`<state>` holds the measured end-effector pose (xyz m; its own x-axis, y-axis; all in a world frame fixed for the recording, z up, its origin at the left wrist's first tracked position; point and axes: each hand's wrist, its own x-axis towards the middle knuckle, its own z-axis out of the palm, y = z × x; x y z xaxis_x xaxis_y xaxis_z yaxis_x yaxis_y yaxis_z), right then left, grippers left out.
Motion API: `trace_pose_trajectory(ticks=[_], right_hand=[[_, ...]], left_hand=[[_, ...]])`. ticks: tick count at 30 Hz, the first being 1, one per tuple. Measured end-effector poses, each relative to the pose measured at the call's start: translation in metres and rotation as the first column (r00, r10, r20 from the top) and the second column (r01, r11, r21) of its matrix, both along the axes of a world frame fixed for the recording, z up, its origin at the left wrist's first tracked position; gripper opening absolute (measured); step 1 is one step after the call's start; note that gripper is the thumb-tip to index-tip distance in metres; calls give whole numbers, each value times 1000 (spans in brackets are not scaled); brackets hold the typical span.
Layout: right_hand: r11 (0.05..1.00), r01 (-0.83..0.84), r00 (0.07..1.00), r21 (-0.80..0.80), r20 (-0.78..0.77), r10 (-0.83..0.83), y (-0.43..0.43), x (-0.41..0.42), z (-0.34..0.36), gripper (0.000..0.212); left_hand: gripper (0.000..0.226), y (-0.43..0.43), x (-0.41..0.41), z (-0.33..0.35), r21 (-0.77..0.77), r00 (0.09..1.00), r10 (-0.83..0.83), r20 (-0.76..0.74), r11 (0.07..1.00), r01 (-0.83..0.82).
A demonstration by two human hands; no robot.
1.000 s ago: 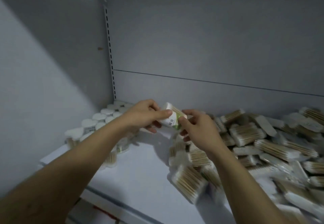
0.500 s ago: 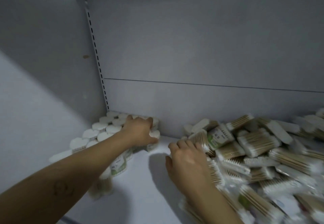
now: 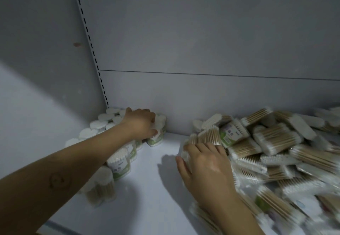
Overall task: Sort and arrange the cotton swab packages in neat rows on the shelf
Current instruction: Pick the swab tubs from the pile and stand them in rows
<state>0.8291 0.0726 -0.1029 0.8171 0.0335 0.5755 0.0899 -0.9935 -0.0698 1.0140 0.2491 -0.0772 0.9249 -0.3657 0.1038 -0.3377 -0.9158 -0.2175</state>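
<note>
gripping an upright pack (image 3: 158, 130) at the back wall (image 3: 202, 50), l hand (image 3: 141, 123) has fingers curled round it, beside the standing rows (image 3: 103, 124) along the left side wall (image 3: 36, 80). r hand (image 3: 206, 166) curls over a flat pack (image 3: 204, 138) at the left edge of the loose pile (image 3: 276, 142). bare shelf (image 3: 156, 188) strip runs btwn rows and pile to the front lip (image 3: 60, 226).

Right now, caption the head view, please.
Left hand grips a swab tub in the rows; right hand grips a package from the pile.
</note>
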Motion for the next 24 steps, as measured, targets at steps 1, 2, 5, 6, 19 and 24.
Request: trace_pose_trajectory(ticks=[1, 2, 5, 6, 19, 24], right_hand=[[1000, 2, 1000, -5, -14, -2, 0, 0, -1, 27], [1000, 3, 1000, -10, -31, -3, 0, 0, -1, 28], [1000, 2, 998, -2, -67, -2, 0, 0, 0, 34], [1000, 1, 998, 5, -68, -1, 0, 0, 0, 36], [996, -89, 990, -17, -112, 86, -63, 4, 36, 33], [997, -70, 988, 35, -135, 74, -85, -12, 22, 32]], left_hand=[[43, -1, 0, 0, -1, 1000, 5, -1, 1000, -5], [41, -2, -1, 1, -4, 1000, 13, -2, 1000, -13], [39, -8, -5, -1, -12, 999, 31, 22, 999, -30], [38, -9, -7, -3, -13, 999, 31, 45, 999, -30], [52, -41, -94, -6, -264, 978, 2, 209, 963, 54], [31, -81, -162, -36, -658, 971, -141, 191, 716, 233]])
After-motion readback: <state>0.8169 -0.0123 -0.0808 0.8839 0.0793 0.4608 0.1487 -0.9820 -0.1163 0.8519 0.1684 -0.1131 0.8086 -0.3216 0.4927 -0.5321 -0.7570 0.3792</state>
